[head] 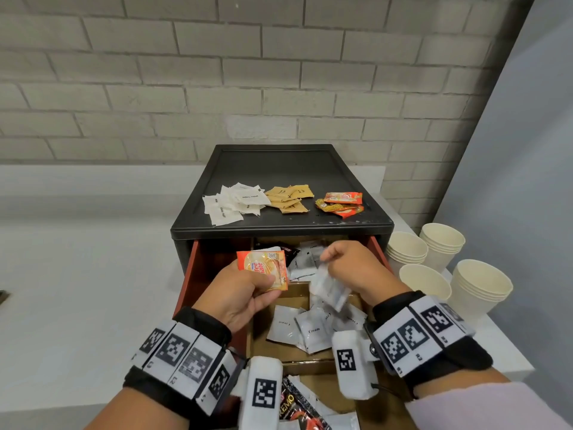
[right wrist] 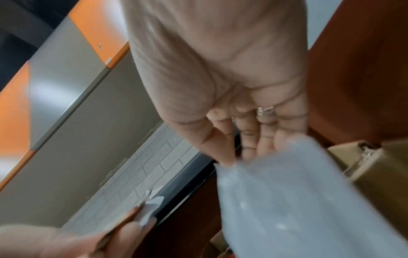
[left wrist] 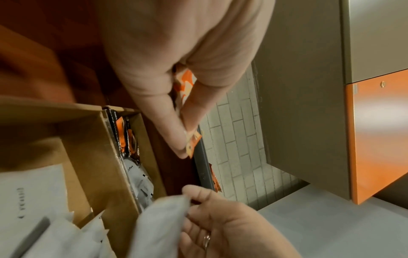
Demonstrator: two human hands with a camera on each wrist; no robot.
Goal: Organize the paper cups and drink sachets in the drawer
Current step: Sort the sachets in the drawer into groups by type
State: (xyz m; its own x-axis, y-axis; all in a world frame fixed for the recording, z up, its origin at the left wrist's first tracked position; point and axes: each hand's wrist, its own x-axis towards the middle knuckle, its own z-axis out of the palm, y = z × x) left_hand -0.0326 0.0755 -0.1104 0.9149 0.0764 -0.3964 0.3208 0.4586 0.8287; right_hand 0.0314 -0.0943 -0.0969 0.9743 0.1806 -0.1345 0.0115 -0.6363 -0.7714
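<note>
The left hand [head: 248, 293] pinches an orange packet [head: 263, 268] between thumb and fingers, holding it up over the open drawer [head: 198, 274]. The right hand [head: 350, 268] pinches a blurry white packet [head: 330, 290] by its top corner, and the packet hangs down over the drawer. Close below the hands, more white packets [head: 297, 330] lie loose in a brown cardboard box [head: 279, 355] inside the drawer, and a black packet [head: 294, 405] lies at the near end. The drawer has red-brown sides and is pulled out of a black cabinet [head: 279, 228]. On the cabinet's flat top sit three small piles: white packets [head: 232, 203] on the left, tan packets [head: 290, 198] in the middle, and orange packets [head: 341, 204] on the right. The back half of that top is bare. To the right of the cabinet, four stacks of paper cups [head: 446, 265] stand on a white counter [head: 77, 274], close to its edge. A pale brick wall [head: 248, 72] stands behind it all. The left wrist view shows what the head view hides: the cardboard box has a thin wall inside, and behind it more dark and orange packets stand on edge. It also shows an orange and grey cupboard [left wrist: 375, 122] higher up. The right wrist view shows a ring [right wrist: 264, 110] on one finger.
</note>
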